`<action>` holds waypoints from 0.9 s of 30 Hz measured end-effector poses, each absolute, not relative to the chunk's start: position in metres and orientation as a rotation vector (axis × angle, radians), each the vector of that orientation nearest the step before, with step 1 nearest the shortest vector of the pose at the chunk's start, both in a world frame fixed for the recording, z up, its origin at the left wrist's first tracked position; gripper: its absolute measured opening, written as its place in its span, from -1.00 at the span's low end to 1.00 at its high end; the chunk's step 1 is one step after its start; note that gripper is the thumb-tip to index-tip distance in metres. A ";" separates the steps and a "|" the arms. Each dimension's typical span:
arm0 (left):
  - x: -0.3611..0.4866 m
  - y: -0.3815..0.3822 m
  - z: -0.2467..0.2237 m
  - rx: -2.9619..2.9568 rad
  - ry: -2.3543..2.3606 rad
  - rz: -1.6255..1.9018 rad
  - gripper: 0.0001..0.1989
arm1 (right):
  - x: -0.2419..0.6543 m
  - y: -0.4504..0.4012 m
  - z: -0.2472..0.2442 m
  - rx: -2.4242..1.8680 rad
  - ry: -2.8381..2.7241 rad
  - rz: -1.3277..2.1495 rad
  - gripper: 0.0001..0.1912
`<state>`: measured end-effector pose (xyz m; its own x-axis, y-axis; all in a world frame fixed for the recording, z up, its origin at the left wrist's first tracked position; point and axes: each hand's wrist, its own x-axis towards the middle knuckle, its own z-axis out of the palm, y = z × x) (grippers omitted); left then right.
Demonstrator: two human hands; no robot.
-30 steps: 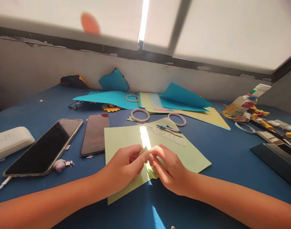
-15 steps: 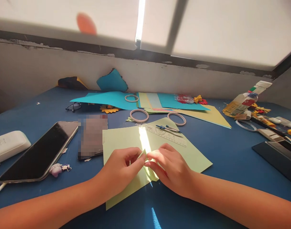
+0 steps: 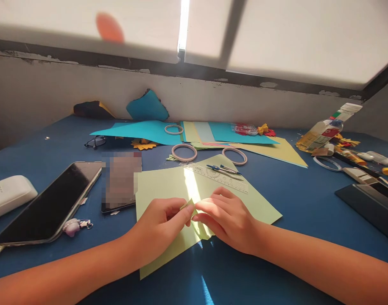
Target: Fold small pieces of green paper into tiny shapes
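Pinching a small light-green paper piece (image 3: pixel 190 205) between both hands, low over the blue surface (image 3: pixel 308 203). Left hand (image 3: pixel 158 226) curled, thumb and forefinger clamped on the piece's left end. Right hand (image 3: pixel 227 220) palm down, fingers (image 3: pixel 202 207) closed on its right end. Forearms angle in from both bottom corners. Piece sits above the light-green sheet (image 3: pixel 162 186), near the clear ruler (image 3: pixel 219 180).

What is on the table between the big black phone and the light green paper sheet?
In the head view, a second, smaller phone lies flat between the big black phone and the light green paper sheet.
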<state>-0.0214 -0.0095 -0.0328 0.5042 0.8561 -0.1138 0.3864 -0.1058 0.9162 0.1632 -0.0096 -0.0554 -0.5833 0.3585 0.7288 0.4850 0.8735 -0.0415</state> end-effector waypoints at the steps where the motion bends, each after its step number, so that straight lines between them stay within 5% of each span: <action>1: -0.022 -0.010 -0.033 1.700 1.066 0.561 -0.63 | 0.163 -0.010 -0.055 -0.604 -2.254 -0.223 -0.90; 13: -0.022 -0.010 -0.035 1.706 1.019 0.534 -0.62 | 0.169 -0.006 -0.055 -0.445 -2.317 -0.587 -0.82; 21: -0.022 -0.010 -0.033 1.657 1.035 0.551 -0.62 | 0.161 -0.017 -0.060 -0.716 -2.163 -0.117 -0.91; 27: -0.020 -0.010 -0.033 1.628 1.036 0.563 -0.62 | 0.160 -0.022 -0.060 -0.767 -2.099 -0.078 -0.91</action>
